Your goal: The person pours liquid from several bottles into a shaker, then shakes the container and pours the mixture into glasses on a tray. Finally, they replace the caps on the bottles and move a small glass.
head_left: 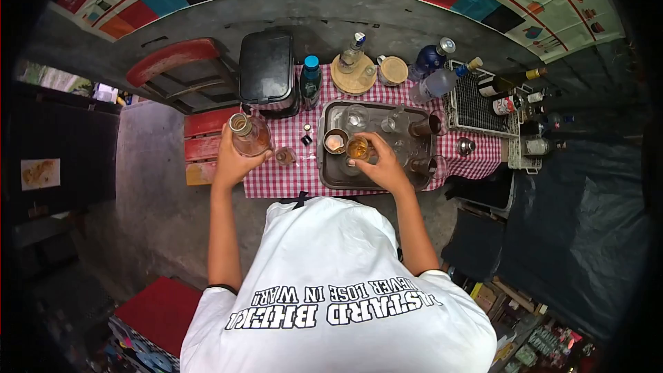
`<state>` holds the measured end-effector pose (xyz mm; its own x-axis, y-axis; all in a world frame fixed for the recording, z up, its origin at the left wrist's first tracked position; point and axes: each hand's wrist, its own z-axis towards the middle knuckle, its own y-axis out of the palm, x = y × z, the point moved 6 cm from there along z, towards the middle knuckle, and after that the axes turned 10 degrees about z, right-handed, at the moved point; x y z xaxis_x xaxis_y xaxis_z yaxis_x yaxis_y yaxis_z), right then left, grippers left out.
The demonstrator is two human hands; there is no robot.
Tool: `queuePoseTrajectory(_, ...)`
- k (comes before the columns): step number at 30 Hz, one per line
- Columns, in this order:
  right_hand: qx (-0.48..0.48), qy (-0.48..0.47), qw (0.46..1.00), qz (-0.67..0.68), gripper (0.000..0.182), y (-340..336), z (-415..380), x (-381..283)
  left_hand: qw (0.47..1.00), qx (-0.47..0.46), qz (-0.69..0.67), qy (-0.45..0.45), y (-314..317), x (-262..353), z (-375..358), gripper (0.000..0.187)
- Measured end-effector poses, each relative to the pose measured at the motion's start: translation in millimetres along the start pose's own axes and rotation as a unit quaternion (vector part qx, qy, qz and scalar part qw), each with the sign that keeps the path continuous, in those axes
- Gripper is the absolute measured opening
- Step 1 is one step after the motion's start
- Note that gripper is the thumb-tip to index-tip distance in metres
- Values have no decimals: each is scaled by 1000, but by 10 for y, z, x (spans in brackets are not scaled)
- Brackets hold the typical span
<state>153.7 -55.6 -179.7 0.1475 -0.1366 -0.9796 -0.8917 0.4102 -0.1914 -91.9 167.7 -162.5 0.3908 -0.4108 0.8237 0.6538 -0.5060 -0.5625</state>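
Note:
My left hand is wrapped round a clear glass bottle with amber liquid inside, its open mouth facing up. Between the thumb and fingers of my right hand is a small glass of amber liquid, held over the front part of a dark tray. Beside that glass, a metal cup holds something pale that I cannot make out. A small empty-looking glass stands on the checkered cloth near the bottle. A black cap lies just beyond it.
Several glasses share the tray, including a tall tumbler. Behind are a blue-capped bottle, a black bin and a round wooden board with a bottle on it. A wire rack with bottles stands right; a red chair is left.

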Motion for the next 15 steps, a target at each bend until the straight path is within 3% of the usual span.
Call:
queuePoseTrajectory(5,3,80,993,-84,53,72,97,361,998,43,-31,-45,171,-778,112,78)
queuePoseTrajectory(9,4,98,985,-145,52,117,120,496,995,76,63,-3,323,-1077,169,76)
queuePoseTrajectory(15,6,164,966,-199,55,163,183,605,999,18,-33,-30,622,-1373,197,72)
